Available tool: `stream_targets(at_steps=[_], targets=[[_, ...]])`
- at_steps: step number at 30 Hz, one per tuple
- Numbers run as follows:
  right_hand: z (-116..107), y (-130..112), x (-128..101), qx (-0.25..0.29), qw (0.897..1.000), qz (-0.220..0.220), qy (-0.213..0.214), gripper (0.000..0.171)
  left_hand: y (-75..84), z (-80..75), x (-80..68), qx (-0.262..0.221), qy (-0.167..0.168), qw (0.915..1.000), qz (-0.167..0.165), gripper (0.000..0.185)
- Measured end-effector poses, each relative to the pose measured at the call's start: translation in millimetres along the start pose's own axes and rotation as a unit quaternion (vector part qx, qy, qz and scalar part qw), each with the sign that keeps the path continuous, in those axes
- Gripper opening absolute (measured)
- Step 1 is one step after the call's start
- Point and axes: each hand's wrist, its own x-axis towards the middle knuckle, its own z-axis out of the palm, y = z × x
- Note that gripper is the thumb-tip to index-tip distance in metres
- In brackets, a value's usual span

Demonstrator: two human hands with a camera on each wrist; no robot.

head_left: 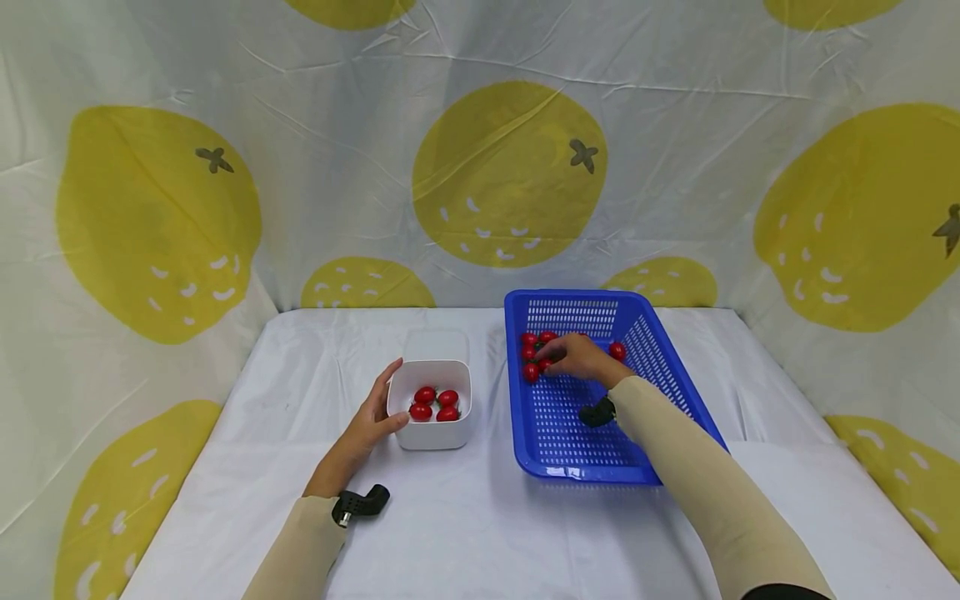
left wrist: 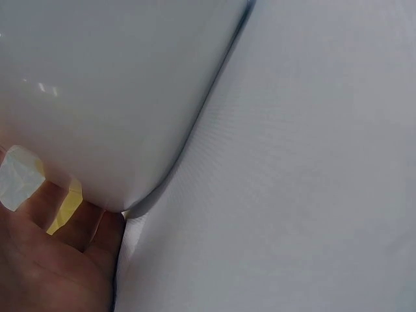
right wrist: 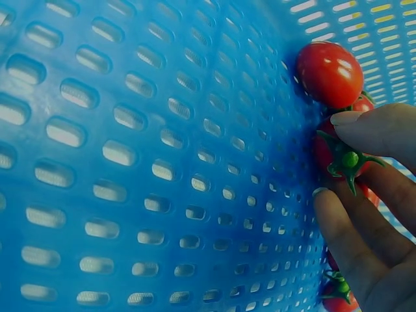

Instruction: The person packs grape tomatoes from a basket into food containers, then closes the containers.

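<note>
— What is held at the right of centre in the head view?
— A cherry tomato [right wrist: 342, 158] is pinched by the right hand [head_left: 581, 358] inside the blue basket [head_left: 675, 392].
— And left of centre?
— The white container [head_left: 432, 433], with four tomatoes [head_left: 435, 403] inside, is steadied by the left hand [head_left: 371, 423], fingers relaxed against its side.

tub [head_left: 432, 433] left-centre on table [head_left: 465, 533], holding four tomatoes [head_left: 435, 404] | lid [head_left: 436, 345] just behind tub | basket [head_left: 678, 392] right of tub, near | loose tomatoes [head_left: 531, 353] in basket's far-left corner, one [head_left: 617, 351] by right wall | left hand [head_left: 372, 421] against tub's left side | right hand [head_left: 581, 358] in basket, on tomatoes
</note>
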Motion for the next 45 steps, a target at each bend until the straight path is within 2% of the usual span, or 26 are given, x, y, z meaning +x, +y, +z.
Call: stream_targets(at_steps=[13,20,32,39,45], targets=[[-1.2,-3.5,0.3,-0.007,1.000,-0.010,0.013,0.030,-1.4,-0.3,0.5,-0.001,-0.004,0.9999,0.012,0.084],[-2.7,-5.9,-0.2,0.014,0.999,-0.006,0.030,0.030,0.1,0.5,-0.6,0.002,0.003,1.0000,-0.002,0.080],[-6.8,-6.4,2.0,0.045,0.997,0.004,0.064,0.031,0.6,0.0,-0.5,0.005,0.003,1.0000,-0.003,0.082],[-10.9,-10.9,-1.0,0.072,0.995,0.004,0.072,0.033,1.6,0.9,-0.1,-0.012,-0.006,0.9998,0.017,0.082],[-16.5,-14.1,-1.0,0.091,0.992,-0.006,0.087,0.035,1.5,1.2,0.0,-0.011,-0.003,0.9998,0.017,0.082]])
